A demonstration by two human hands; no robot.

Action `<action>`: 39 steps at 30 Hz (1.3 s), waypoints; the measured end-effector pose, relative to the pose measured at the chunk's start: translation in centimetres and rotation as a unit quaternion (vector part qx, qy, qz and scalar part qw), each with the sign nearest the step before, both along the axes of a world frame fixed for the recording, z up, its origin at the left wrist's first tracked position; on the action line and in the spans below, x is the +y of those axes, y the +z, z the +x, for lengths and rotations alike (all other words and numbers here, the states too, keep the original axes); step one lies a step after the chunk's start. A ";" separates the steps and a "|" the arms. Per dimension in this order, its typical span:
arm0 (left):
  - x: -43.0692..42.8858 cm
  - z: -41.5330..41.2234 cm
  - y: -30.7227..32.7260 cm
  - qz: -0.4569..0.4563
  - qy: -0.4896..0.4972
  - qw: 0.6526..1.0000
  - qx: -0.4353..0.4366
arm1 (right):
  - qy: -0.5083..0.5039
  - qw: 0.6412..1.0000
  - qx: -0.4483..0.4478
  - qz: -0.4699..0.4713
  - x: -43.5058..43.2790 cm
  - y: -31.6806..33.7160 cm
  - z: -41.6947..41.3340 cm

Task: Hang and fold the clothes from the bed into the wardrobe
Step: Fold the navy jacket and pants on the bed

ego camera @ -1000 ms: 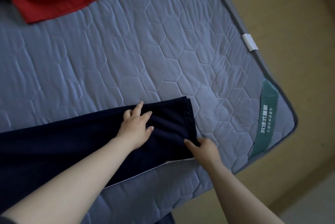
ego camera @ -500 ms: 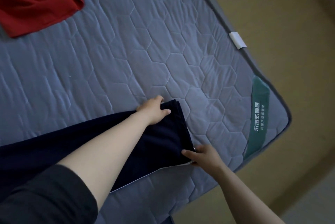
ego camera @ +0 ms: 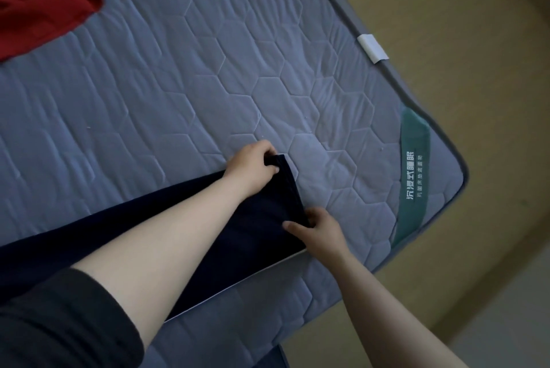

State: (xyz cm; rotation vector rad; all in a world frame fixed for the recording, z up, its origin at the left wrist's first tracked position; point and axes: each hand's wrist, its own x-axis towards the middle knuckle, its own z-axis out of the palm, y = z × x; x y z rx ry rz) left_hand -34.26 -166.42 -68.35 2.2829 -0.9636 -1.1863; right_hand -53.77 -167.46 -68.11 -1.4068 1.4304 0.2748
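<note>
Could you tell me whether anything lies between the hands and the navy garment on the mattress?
Nothing visible does. The left hand grips the navy garment at its far corner, the right hand pinches its near corner. The red garment lies well apart on the mattress. The wardrobe is out of view.

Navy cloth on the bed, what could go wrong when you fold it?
1. The navy cloth ends near the corner of the mattress, so a pull might slide it off onto the floor.
2. The left hand and right hand each pinch only a corner of its end, so the layers could slip apart and fold crooked.
3. The left forearm lies over the cloth and might drag wrinkles into it.
</note>
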 end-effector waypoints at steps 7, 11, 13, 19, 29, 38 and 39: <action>0.4 1.9 3.1 -0.036 -0.111 0.991 -0.068 | 0.049 0.999 -0.009 -0.018 0.5 1.5 -1.3; 2.7 3.1 6.0 -0.046 -0.094 0.990 -0.096 | 0.099 0.989 -0.034 -0.101 1.7 4.3 -0.6; 4.3 3.9 7.4 -0.040 -0.083 0.990 -0.108 | 0.134 0.981 -0.050 -0.128 2.4 6.0 0.4; 11.6 7.3 10.6 -0.013 0.093 0.995 -0.034 | 0.214 0.961 -0.096 -0.148 6.0 11.1 5.1; 27.7 13.5 15.7 -0.039 0.262 0.964 -0.019 | 0.341 0.920 -0.153 -0.119 19.1 16.0 13.4; 46.9 17.6 15.0 -0.039 0.440 0.897 -0.006 | 0.407 0.898 -0.160 -0.037 36.1 15.5 20.4; 49.5 18.0 14.8 -0.042 0.463 0.885 -0.007 | 0.419 0.893 -0.162 -0.033 38.4 15.5 21.3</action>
